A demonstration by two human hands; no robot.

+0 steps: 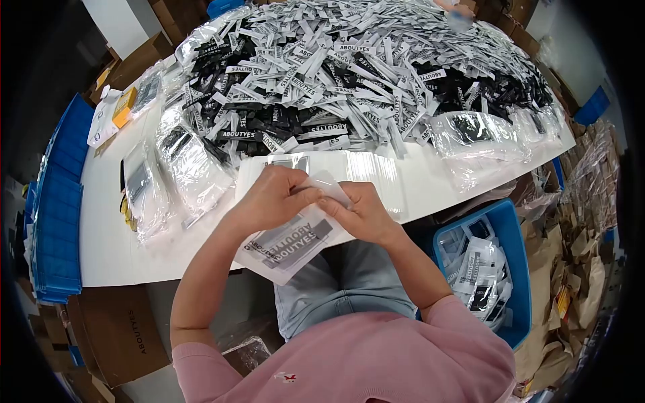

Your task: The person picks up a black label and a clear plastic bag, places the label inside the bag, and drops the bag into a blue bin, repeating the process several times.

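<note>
Both hands pinch the top edge of a clear-white plastic bag printed ABOUTYES, which hangs tilted over the table's front edge above my lap. My left hand is closed on its upper left, thumb pointing right. At the upper right, my right hand grips it with thumb and fingers, the thumbs nearly meeting. Printed strips seem to show inside the bag. Just behind my hands lies a row of flat white bags on the white table.
A large heap of black and white ABOUTYES strips covers the back of the table. Wrapped bag stacks lie left and right. A blue bin of filled bags stands by my right side; blue crates line the left.
</note>
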